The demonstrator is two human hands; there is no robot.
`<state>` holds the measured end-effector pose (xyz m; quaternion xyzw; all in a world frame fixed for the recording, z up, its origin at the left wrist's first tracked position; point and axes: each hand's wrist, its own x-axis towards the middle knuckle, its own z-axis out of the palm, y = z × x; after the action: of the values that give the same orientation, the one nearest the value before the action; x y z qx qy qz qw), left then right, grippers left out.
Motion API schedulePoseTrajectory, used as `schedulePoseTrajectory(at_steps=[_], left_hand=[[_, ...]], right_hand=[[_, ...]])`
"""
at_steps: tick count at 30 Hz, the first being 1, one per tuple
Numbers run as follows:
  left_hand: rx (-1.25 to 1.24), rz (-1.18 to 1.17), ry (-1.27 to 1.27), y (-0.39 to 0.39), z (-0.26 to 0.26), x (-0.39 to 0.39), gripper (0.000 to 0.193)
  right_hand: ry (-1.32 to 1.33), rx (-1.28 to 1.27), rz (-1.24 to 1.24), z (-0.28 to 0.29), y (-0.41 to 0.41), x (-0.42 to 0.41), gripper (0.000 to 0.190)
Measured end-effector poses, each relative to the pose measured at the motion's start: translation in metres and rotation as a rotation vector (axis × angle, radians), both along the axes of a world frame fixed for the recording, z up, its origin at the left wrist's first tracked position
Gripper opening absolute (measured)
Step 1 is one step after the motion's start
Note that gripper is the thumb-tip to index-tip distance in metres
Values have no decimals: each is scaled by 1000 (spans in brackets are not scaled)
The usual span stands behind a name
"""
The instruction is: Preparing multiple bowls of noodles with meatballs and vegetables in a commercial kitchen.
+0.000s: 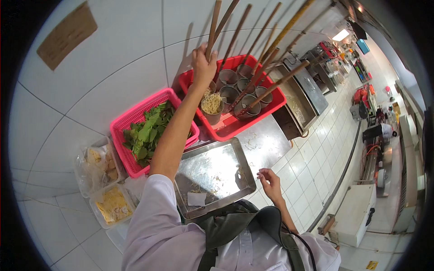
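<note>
My left hand (pixel 204 64) is closed around wooden handles (pixel 212 30) at the back of a red plastic tub (pixel 234 130). Two handles rise from the grip, crossing near my fingers. Several wire-mesh noodle strainers (pixel 229 94) stand in the tub, their long handles leaning up towards the wall. One strainer by my left wrist is heaped with pale strands (pixel 212 102), noodles or sprouts; I cannot tell which. My right hand (pixel 271 184) hovers beside the right rim of a shallow metal tray (pixel 206 166), fingers loosely bent and nothing visible in them. Scraps and a white paper piece (pixel 196 199) lie in the tray.
A pink basket (pixel 127 135) of leafy greens (pixel 149 132) sits left, partly behind my forearm. Plastic containers (pixel 113 205) of food stand further left. Beyond the tub is a metal basin (pixel 295 101) with liquid. A tiled wall (pixel 129 37) rises behind; a person (pixel 378 132) is far right.
</note>
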<state>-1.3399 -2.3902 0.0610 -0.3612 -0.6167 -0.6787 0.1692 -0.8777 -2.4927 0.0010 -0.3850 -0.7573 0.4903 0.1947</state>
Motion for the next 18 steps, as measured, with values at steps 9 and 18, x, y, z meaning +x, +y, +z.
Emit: schedulePoseTrajectory(at_steps=[9,18], left_hand=[[-11,-99,-161,-17,29,57,33],[182,151,363,-61,197,119,37]], right_hand=[[78,-114,-298,-50,-27,130,14],[-210,-478,-708,-261,-82,390,11]])
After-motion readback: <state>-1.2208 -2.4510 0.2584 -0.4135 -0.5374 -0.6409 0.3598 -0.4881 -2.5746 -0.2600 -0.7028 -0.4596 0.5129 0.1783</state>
